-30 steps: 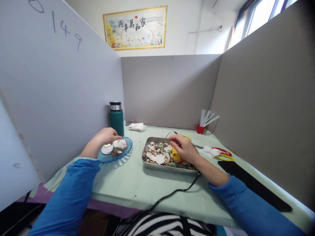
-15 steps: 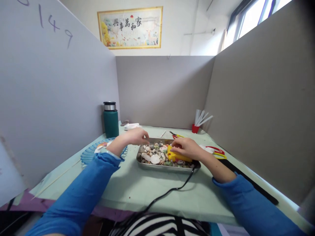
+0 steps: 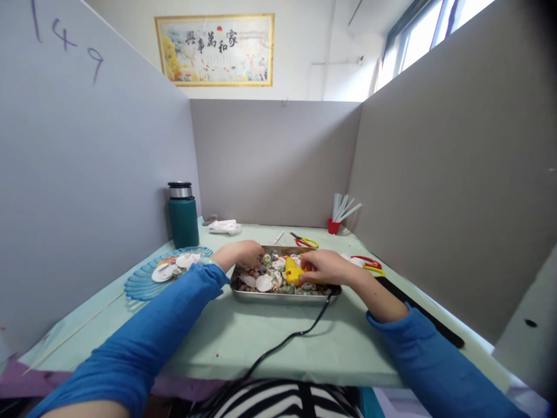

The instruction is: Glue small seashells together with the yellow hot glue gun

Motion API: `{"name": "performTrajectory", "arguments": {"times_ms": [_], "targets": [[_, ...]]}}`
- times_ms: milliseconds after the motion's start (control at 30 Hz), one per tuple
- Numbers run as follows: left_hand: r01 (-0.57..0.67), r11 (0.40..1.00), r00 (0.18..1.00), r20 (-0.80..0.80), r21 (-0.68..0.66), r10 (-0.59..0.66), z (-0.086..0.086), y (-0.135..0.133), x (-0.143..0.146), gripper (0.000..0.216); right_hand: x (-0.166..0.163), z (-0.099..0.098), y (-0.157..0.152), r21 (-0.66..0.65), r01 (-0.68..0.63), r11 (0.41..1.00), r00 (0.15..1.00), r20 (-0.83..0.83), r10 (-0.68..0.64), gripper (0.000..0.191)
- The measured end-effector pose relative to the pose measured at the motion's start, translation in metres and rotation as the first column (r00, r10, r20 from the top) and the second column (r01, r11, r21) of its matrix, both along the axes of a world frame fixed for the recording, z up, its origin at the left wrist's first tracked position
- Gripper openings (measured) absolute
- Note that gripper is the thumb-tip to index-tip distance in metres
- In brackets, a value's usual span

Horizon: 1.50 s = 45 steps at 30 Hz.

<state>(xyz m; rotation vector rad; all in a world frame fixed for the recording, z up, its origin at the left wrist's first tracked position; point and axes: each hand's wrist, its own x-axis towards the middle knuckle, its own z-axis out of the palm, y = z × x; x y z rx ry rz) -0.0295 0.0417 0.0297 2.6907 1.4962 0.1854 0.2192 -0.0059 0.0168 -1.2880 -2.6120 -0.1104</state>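
A steel tray (image 3: 278, 297) full of small shells stands in the middle of the green table. My left hand (image 3: 242, 253) reaches into its left end with fingers curled down among the shells; what it pinches is hidden. My right hand (image 3: 327, 267) is closed around a yellow glue gun (image 3: 292, 271) lying over the shells, its black cord (image 3: 282, 342) trailing off the front edge. A blue glass plate (image 3: 143, 281) with a few white shells sits to the left, beside my left sleeve.
A green flask (image 3: 183, 216) stands at the back left. White cloth (image 3: 224, 226), yellow-handled scissors (image 3: 307, 240), a red cup of white sticks (image 3: 337, 218) and red-and-yellow pliers (image 3: 368, 264) lie behind and right. Grey partition walls close in three sides.
My left hand left the blue plate and moved right into the tray's left end. My right hand shifted its grip on the glue gun; the view panned right.
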Motion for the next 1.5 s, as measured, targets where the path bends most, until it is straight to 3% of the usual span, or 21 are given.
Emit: {"name": "performTrajectory", "arguments": {"times_ms": [200, 333, 400, 467, 567, 667, 767, 1067, 1267, 1367, 1400, 1433, 1500], "targets": [[0.018, 0.999, 1.0, -0.004, 0.042, -0.018, -0.008, 0.003, -0.01, 0.017, 0.005, -0.007, 0.0, -0.023, 0.028, 0.999, 0.999, 0.03, -0.027, 0.037], [-0.016, 0.995, 0.982, 0.19, 0.102, -0.004, -0.001, -0.002, -0.028, 0.017, 0.008, -0.002, -0.005, -0.032, 0.001, 0.999, 1.0, -0.016, -0.002, 0.032], [-0.04, 0.998, 0.941, 0.337, 0.052, 0.021, 0.003, -0.005, -0.035, 0.018, 0.004, 0.005, -0.004, 0.014, -0.025, 1.0, 0.998, -0.064, 0.026, 0.026], [-0.01, 0.995, 0.842, 0.536, -0.097, 0.061, 0.004, -0.009, -0.041, 0.022, -0.009, 0.013, 0.002, 0.1, -0.07, 0.992, 0.992, -0.098, 0.08, 0.022], [0.089, 0.959, 0.588, 0.791, -0.27, 0.168, 0.003, -0.014, -0.044, 0.032, -0.042, 0.02, 0.021, 0.172, -0.169, 0.971, 0.984, -0.025, 0.175, 0.019], [0.103, 0.953, 0.383, 0.895, -0.287, 0.228, 0.002, -0.018, -0.045, 0.043, -0.081, 0.018, 0.041, 0.228, -0.164, 0.96, 0.975, 0.185, 0.123, 0.018], [0.109, 0.946, 0.279, 0.922, -0.307, 0.267, 0.0, -0.02, -0.046, 0.048, -0.109, 0.01, 0.055, 0.191, -0.172, 0.966, 0.958, 0.262, 0.118, 0.016], [0.124, 0.925, 0.307, 0.9, -0.36, 0.309, -0.007, -0.023, -0.039, 0.044, -0.121, -0.002, 0.065, 0.087, -0.119, 0.989, 0.952, 0.294, 0.089, 0.014], [0.051, 0.938, 0.369, 0.879, -0.344, 0.303, -0.013, -0.023, -0.035, 0.045, -0.099, 0.008, 0.061, 0.03, -0.11, 0.994, 0.988, 0.112, 0.106, 0.018], [0.089, 0.933, 0.391, 0.874, -0.349, 0.289, -0.013, -0.027, -0.03, 0.045, -0.077, 0.014, 0.049, -0.05, -0.14, 0.989, 0.99, -0.031, 0.139, 0.023], [0.118, 0.927, 0.396, 0.873, -0.356, 0.285, -0.012, -0.029, -0.028, 0.045, -0.069, 0.015, 0.044, -0.111, -0.173, 0.979, 0.982, -0.098, 0.163, 0.024], [0.154, 0.919, 0.396, 0.874, -0.364, 0.28, -0.012, -0.032, -0.025, 0.046, -0.061, 0.016, 0.039, -0.262, -0.262, 0.929, 0.938, -0.297, 0.181, 0.023], [0.225, 0.896, 0.38, 0.881, -0.382, 0.28, -0.011, -0.039, -0.018, 0.046, -0.05, 0.015, 0.029, -0.423, -0.419, 0.803, 0.794, -0.6, 0.098, 0.023]]}}
